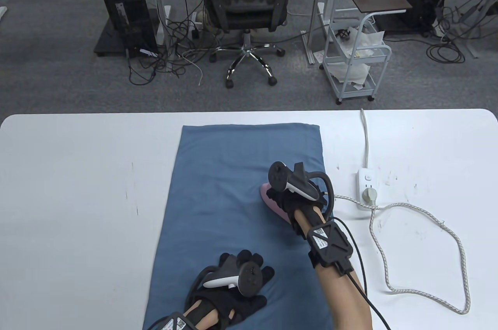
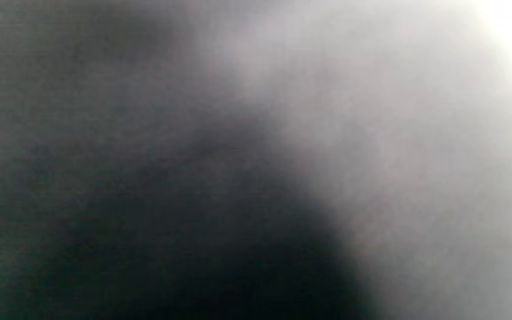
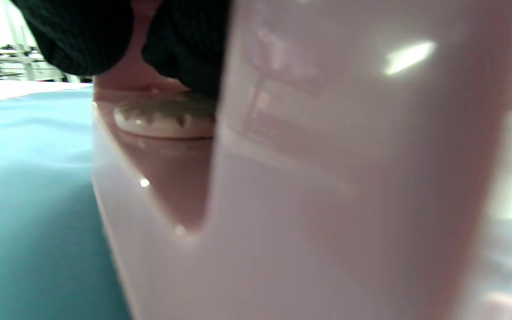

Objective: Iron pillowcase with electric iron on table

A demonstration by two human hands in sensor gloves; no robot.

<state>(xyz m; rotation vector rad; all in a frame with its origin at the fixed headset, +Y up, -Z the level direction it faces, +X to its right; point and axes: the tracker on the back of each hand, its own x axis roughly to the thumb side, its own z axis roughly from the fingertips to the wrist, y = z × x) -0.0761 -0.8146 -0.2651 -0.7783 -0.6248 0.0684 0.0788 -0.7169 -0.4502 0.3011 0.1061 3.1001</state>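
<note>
We see a blue pillowcase (image 1: 241, 213) spread flat on a white counter (image 1: 78, 198), its long side running away from us. Our right hand (image 1: 290, 190) wraps its grip around the handle of a pale pink iron (image 1: 272, 201), which rests on the right half of the cloth, near the middle of its length. In the right wrist view the iron's (image 3: 327, 178) glossy body fills most of the picture, with dark gloved fingers (image 3: 185, 40) curled above a dial. Our left hand (image 1: 237, 287) lies flat with fingers spread wide, pressing the near end of the pillowcase. The left wrist view is only a grey blur. A braided cord (image 1: 420, 248) loops right to a white power strip (image 1: 365, 188).
</note>
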